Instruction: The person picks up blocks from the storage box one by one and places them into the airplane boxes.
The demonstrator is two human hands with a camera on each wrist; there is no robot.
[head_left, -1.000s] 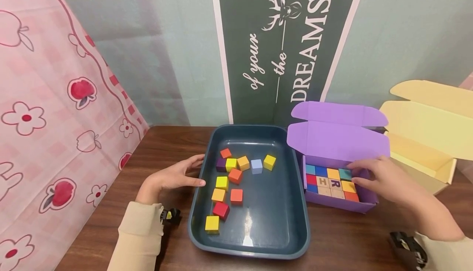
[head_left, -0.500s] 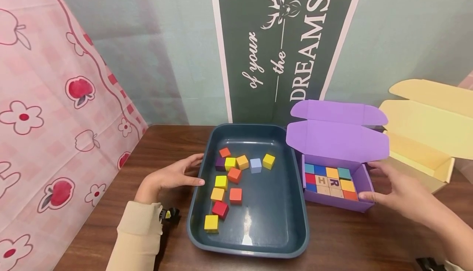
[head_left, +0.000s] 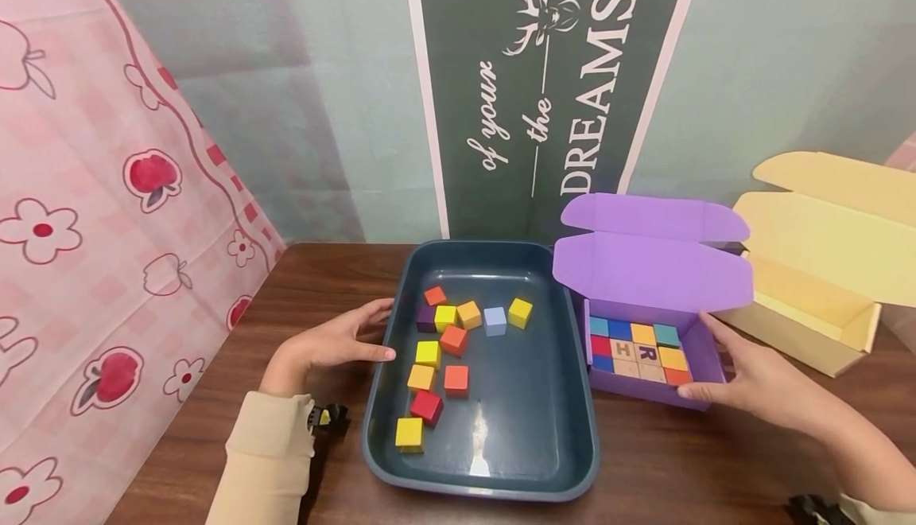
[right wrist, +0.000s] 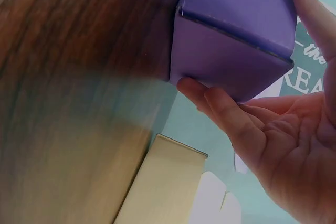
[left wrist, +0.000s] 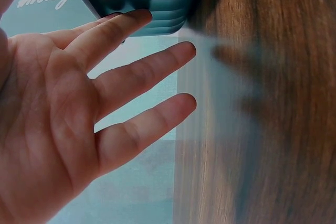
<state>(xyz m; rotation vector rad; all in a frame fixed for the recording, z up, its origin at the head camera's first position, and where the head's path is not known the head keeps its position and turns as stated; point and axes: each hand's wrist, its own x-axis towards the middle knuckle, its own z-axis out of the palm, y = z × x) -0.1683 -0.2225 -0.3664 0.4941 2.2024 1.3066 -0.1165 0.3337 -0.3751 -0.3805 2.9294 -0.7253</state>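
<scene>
My left hand (head_left: pixel 339 340) lies against the left side of a dark blue tray (head_left: pixel 494 487), thumb on the rim. Its fingers spread fairly straight, one fingertip on the tray's outer wall (left wrist: pixel 163 3). Cubes in several colours sit in the tray, among them a yellow cube (head_left: pixel 409 434), a red cube (head_left: pixel 427 407) and a light blue cube (head_left: pixel 494 320). My right hand (head_left: pixel 762 374) grips the right end of an open purple box (head_left: pixel 653 274), thumb at the front and fingers along the end wall (right wrist: pixel 226 56). Rows of coloured and lettered blocks (head_left: pixel 647 352) fill much of that box.
An open yellow box (head_left: pixel 809 338) stands just right of the purple one, behind my right hand. The tray and boxes share a brown wooden table (head_left: pixel 329 278). A printed curtain (head_left: pixel 343 111) hangs behind, and a pink patterned cloth (head_left: pixel 107 270) on the left.
My right hand has left the blocks inside the purple box, moved outside, and closed on its right end. My left hand stays at the tray.
</scene>
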